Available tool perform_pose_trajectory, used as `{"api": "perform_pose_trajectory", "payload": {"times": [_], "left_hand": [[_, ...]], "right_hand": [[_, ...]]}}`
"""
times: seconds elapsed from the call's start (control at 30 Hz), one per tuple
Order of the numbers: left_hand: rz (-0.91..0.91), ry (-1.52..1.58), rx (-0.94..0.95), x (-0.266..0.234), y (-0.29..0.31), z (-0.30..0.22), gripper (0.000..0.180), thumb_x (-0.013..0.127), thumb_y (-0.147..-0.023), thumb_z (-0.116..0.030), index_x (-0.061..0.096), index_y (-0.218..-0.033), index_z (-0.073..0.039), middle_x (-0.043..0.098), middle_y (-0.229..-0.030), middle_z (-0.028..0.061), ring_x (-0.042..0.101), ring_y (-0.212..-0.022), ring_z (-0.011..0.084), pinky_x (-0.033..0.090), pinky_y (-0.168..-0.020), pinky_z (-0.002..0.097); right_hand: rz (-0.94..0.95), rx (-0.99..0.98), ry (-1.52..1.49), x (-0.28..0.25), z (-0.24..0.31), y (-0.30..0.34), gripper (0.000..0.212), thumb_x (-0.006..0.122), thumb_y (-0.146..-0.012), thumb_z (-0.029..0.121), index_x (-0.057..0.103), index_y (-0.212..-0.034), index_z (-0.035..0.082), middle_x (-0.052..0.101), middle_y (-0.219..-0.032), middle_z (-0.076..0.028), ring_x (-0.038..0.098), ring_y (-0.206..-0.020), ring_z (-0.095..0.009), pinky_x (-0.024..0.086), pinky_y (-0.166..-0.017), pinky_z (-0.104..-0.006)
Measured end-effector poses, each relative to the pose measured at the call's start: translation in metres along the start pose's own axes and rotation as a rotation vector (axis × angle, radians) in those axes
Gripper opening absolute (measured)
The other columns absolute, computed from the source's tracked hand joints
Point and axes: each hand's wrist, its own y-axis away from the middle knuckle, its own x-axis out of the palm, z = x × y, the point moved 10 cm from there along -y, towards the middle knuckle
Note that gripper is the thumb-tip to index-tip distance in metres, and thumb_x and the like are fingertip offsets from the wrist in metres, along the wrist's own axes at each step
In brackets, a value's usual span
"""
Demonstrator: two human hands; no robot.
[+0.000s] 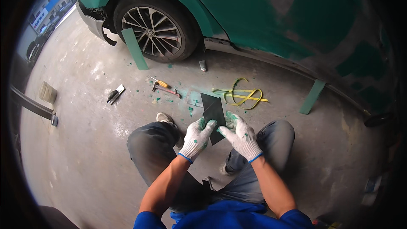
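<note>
A black sheet that looks like sandpaper (215,111) is held up between my knees, with a crease or overlapping flap across its upper part. My left hand (198,135), in a white knit glove with green smears, grips its left edge with the thumb on top. On the other side, my right hand (242,135), gloved the same way, has its thumb against the right edge. The fingers under the sheet are partly hidden. Just beyond it on the floor lie a clear plastic piece (194,98) and a tangled yellow strap (246,96).
Ahead stands a green-patched car (254,21) with its wheel (154,27). One green strip (135,50) leans on the wheel, another (313,96) against the sill. A screwdriver (160,83), red-handled tool (167,90), small tube (202,65), black-handled scraper (115,94) and bucket (48,93) are around.
</note>
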Motion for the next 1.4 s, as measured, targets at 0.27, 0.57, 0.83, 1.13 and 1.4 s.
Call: {"api": "perform_pose_trajectory", "payload": {"times": [0.27,0.57,0.83,1.13,1.4], "left_hand": [[0.049,-0.065,0.198,0.013,0.007,-0.03,0.047,0.061,-0.097,-0.019,0.052,-0.139,0.0,0.067,-0.119,0.0108,0.06,-0.108,0.0132,0.045,-0.098,0.028],[-0.058,0.405,0.243,-0.007,-0.001,-0.038,0.08,0.062,-0.084,0.007,0.024,-0.152,-0.006,0.063,-0.12,0.011,0.062,-0.103,0.0165,0.051,-0.09,0.032],[-0.071,0.213,0.187,-0.001,0.008,-0.035,0.033,0.066,-0.093,-0.016,0.059,-0.119,0.002,0.068,-0.106,0.0086,0.062,-0.091,0.0117,0.052,-0.081,0.0298],[-0.213,-0.189,0.346,-0.003,0.029,-0.069,0.024,0.071,-0.087,-0.017,0.066,-0.101,0.001,0.07,-0.08,0.0183,0.071,-0.073,0.0227,0.053,-0.066,0.0352],[0.074,-0.214,0.22,0.011,0.033,-0.062,0.027,0.071,-0.085,-0.02,0.063,-0.093,0.004,0.067,-0.074,0.019,0.065,-0.066,0.017,0.052,-0.063,0.0351]], "right_hand": [[-0.135,-0.026,0.166,-0.002,0.0,0.008,0.05,0.076,-0.081,0.026,0.059,-0.119,-0.002,0.065,-0.108,-0.019,0.068,-0.09,-0.032,0.054,-0.081,-0.0394],[-0.317,0.084,-0.865,-0.016,-0.025,-0.005,0.03,0.071,-0.085,0.003,0.067,-0.114,-0.001,0.071,-0.105,-0.008,0.067,-0.09,-0.015,0.056,-0.078,-0.0306],[-0.249,0.074,-0.656,-0.015,-0.007,-0.004,0.028,0.069,-0.086,0.005,0.067,-0.114,-0.002,0.071,-0.104,-0.009,0.067,-0.09,-0.016,0.053,-0.078,-0.0316],[-0.42,-0.109,-0.488,-0.022,0.009,0.012,0.024,0.071,-0.085,0.015,0.069,-0.097,-0.006,0.072,-0.085,-0.017,0.069,-0.075,-0.024,0.051,-0.069,-0.0373],[-0.348,-0.323,0.042,-0.034,0.038,0.032,0.02,0.073,-0.084,0.014,0.067,-0.091,-0.004,0.065,-0.079,-0.02,0.064,-0.068,-0.037,0.047,-0.058,-0.0445]]}}
